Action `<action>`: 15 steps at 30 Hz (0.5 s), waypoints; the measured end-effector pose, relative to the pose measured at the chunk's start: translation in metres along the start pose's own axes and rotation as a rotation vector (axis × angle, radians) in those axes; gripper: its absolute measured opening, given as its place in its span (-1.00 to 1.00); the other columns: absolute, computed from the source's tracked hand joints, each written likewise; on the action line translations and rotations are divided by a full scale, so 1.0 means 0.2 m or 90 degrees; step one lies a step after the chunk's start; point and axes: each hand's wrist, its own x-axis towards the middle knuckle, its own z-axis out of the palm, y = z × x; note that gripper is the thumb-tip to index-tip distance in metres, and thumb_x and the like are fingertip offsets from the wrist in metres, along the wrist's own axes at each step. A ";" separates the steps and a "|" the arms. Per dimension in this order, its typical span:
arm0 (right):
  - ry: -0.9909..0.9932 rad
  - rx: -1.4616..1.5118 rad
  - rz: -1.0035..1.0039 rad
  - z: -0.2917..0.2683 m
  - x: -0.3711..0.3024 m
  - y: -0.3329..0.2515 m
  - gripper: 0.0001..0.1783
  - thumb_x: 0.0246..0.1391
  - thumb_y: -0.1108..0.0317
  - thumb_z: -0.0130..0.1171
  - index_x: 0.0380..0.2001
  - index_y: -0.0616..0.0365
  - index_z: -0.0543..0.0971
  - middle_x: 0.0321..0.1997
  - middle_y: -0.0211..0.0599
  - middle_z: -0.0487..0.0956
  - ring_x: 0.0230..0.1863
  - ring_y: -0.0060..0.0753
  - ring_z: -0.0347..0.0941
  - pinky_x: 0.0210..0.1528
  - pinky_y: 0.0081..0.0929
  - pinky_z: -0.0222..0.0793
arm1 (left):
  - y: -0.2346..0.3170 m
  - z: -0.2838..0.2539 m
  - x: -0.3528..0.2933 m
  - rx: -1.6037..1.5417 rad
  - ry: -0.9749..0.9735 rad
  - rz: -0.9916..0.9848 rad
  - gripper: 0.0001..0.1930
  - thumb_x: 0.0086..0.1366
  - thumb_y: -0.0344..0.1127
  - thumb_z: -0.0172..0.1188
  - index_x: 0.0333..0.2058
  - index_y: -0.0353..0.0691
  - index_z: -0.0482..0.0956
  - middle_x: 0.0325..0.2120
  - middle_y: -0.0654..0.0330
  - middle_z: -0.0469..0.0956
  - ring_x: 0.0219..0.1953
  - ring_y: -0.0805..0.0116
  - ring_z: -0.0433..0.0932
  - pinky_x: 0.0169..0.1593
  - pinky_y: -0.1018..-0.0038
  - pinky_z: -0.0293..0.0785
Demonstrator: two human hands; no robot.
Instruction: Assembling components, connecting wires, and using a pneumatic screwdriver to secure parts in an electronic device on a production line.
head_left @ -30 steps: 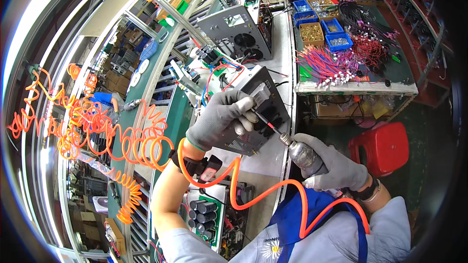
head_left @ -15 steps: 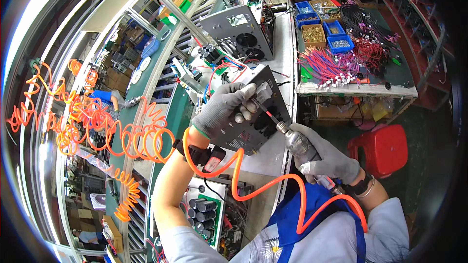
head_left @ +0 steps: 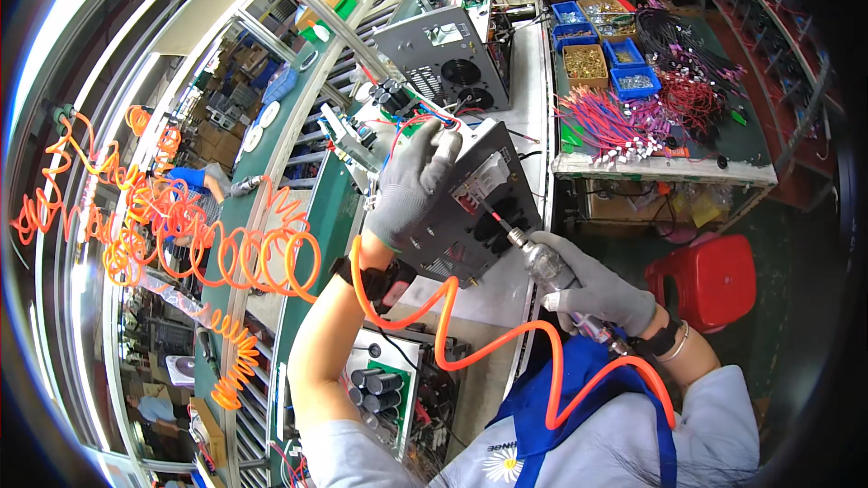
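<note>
My right hand (head_left: 606,294), in a grey glove, is wrapped round a pneumatic screwdriver (head_left: 553,269) with an orange coiled air hose (head_left: 506,336). The driver's red-banded bit points at a grey switch block (head_left: 477,190) on a dark metal panel (head_left: 452,233) with fan openings. Bent over the panel's upper left edge, my gloved left hand (head_left: 411,183) has its fingertips by red and blue wires (head_left: 443,117). Its fingers are curled; what they pinch, if anything, is hidden. Behind the panel sits an open chassis with circuit boards and capacitors (head_left: 391,95).
Another unit with a fan panel (head_left: 443,59) stands farther along the bench. On a right-hand table are blue bins (head_left: 636,82) of small hardware and bundled wires (head_left: 601,122). A red stool (head_left: 705,282) is below. Orange coiled hoses (head_left: 181,226) hang at left.
My left hand has moved from the switch block and bit up and left to the wires at the panel's edge. The screwdriver has shifted slightly down and left.
</note>
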 end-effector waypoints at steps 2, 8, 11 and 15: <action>0.010 -0.025 0.015 0.00 0.04 0.02 -0.06 -0.01 0.40 0.21 0.37 0.10 -0.06 -0.21 -0.21 0.44 -0.59 -0.50 0.47 -0.53 -0.52 0.44 | -0.05 0.01 0.02 -0.085 -0.036 0.002 -0.44 0.38 0.06 -0.02 0.07 -0.36 0.42 -0.15 -0.08 0.54 -0.07 0.14 0.51 0.03 0.35 0.37; 0.009 -0.023 -0.006 0.00 0.07 0.04 -0.05 -0.03 0.36 0.24 0.37 0.13 -0.03 -0.15 -0.20 0.42 -0.54 -0.50 0.47 -0.49 -0.51 0.44 | -0.12 0.05 0.02 -0.212 -0.125 -0.037 -0.43 0.43 0.06 -0.10 0.08 -0.40 0.41 -0.19 -0.01 0.53 -0.07 0.25 0.47 0.06 0.43 0.32; 0.007 0.000 0.000 0.01 0.07 0.04 -0.06 -0.04 0.33 0.25 0.36 0.14 -0.01 -0.14 -0.25 0.41 -0.48 -0.55 0.45 -0.45 -0.51 0.44 | -0.12 0.05 0.01 -0.246 -0.110 -0.021 -0.46 0.43 0.03 -0.10 0.04 -0.42 0.43 -0.24 0.02 0.53 -0.12 0.27 0.47 0.02 0.44 0.33; 0.033 -0.041 -0.044 0.04 0.08 0.04 -0.08 -0.03 0.31 0.25 0.36 0.14 0.03 -0.10 -0.28 0.40 -0.32 -0.56 0.44 -0.33 -0.52 0.45 | -0.12 0.04 0.02 -0.235 -0.126 -0.055 -0.48 0.43 0.02 -0.09 -0.03 -0.44 0.46 -0.29 0.02 0.53 -0.19 0.29 0.47 -0.02 0.43 0.34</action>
